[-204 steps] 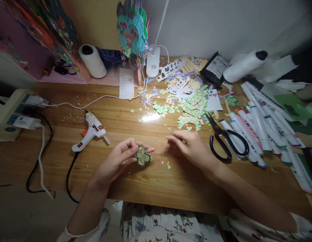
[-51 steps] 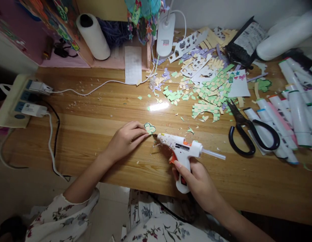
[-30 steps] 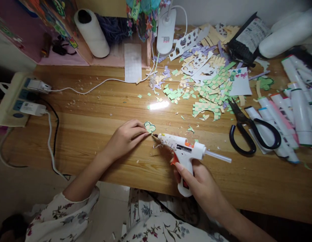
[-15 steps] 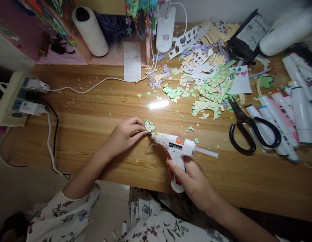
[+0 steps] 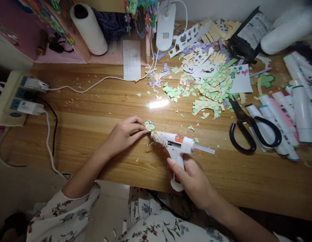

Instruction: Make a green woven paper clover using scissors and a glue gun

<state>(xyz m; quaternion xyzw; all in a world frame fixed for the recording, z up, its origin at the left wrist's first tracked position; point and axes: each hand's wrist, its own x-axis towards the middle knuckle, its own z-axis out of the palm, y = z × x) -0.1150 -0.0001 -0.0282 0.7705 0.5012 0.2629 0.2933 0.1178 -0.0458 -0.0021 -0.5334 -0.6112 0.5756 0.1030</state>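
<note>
Head view: a small woven green-and-cream paper cutout (image 5: 149, 126) with a lobed outline lies mid-worktop (image 5: 95, 114), its edge pinched by left hand (image 5: 124, 134) fingertips. The white plastic glue gun (image 5: 174, 147) has its nozzle touching the cutout from four o'clock, with the right hand (image 5: 193, 178) wrapped round the grip. Paper scraps (image 5: 208, 90) are scattered at one o'clock, black scissors (image 5: 249, 129) at three.

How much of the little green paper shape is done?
Cutting looks finished: the woven paper shape is trimmed, with scraps beside the scissors. In hand: the left hand pinches it while the right hand holds the glue gun, nozzle at its edge. Gluing seems left; any glue on it is too small to see.
</note>
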